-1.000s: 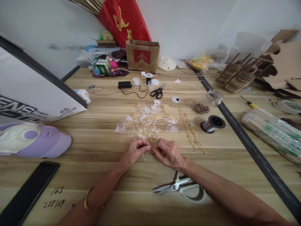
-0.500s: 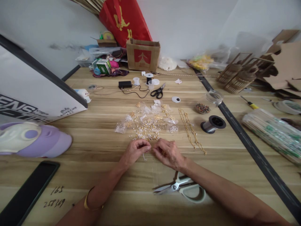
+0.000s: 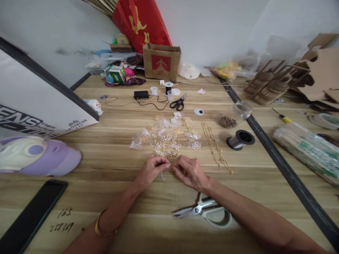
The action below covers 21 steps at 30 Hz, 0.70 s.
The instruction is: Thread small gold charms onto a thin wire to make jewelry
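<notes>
The left hand (image 3: 150, 173) pinched a silver chain (image 3: 163, 177), dangling toward six o'clock; the right hand's (image 3: 193, 174) fingers were curled, hiding whether they pinched anything. At eight o'clock, a phone (image 3: 33, 215) was cut off. Since the earlier frame, only the view had shifted slightly. "165" and "258369" marked the table (image 3: 148, 218); the ten o'clock box (image 3: 47, 88) read "ENS", cropped.
</notes>
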Tool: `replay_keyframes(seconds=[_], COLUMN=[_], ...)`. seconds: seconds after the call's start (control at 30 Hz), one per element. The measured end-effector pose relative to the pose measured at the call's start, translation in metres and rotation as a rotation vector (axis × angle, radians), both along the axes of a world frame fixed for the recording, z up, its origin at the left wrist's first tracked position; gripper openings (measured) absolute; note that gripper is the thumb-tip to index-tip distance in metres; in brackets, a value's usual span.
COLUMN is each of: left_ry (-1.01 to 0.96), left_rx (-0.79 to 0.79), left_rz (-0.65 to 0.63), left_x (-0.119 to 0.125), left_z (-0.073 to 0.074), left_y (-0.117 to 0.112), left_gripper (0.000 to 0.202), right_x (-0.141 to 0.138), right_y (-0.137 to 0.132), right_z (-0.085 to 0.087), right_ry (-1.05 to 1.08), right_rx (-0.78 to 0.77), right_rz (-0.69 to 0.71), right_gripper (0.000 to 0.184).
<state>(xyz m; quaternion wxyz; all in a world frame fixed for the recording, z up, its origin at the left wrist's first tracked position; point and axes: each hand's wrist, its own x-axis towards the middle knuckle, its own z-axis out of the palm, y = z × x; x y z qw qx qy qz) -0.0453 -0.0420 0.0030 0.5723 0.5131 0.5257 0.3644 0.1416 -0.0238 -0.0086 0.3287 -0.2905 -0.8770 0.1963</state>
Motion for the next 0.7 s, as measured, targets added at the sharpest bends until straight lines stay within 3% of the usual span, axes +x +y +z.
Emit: replay_keyframes(seconds=[0.7], left_ry=[-0.018], left_rx=[-0.014], left_rz=[0.005], left_x=[0.0006], left_z=[0.0026], left_y=[-0.0005], left_gripper=[0.012], right_x=[-0.001], right_y=[-0.0002], right_z=[0.0006], right_ry=[-0.009], right_rx=[0.009], right_rz=[0.005], right_gripper=[0.009])
